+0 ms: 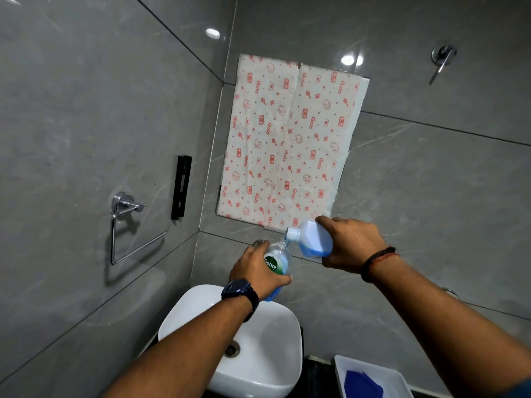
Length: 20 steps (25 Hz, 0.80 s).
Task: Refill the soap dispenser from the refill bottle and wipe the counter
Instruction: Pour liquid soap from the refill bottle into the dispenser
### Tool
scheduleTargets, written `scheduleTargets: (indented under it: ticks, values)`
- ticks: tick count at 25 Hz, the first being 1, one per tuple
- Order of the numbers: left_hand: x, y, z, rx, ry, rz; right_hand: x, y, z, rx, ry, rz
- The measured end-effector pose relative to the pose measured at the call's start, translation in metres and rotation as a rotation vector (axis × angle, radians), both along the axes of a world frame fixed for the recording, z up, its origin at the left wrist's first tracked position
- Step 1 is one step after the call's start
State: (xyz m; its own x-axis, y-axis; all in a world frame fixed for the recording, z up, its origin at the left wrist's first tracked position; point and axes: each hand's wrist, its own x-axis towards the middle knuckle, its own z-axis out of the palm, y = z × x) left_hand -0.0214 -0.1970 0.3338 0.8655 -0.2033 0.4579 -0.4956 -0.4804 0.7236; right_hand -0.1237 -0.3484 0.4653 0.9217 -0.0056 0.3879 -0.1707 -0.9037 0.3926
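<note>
My left hand (258,270) grips a clear soap dispenser bottle (278,264) with a green label, its top off, held above the white basin (275,334). Blue liquid fills its lower part. My right hand (349,245) holds a clear refill bottle (313,239) tipped on its side, its white neck just above the dispenser's mouth. A thin blue stream runs from the neck into the dispenser. Blue liquid pools in the low side of the refill bottle.
A white tray (340,366) holding a blue cloth (362,384) sits on the dark counter at the lower right. A printed paper sheet (287,139) covers the wall panel ahead. A chrome towel ring (126,225) and a black bracket (181,186) hang on the left wall.
</note>
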Motion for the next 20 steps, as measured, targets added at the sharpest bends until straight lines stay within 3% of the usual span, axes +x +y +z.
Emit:
scheduleTargets:
  ticks: [20]
  values:
    - [-0.0021, -0.0013, 0.0103, 0.006, -0.001, -0.001, -0.0002, -0.0037, 0.0062, -0.008, -0.02, 0.013]
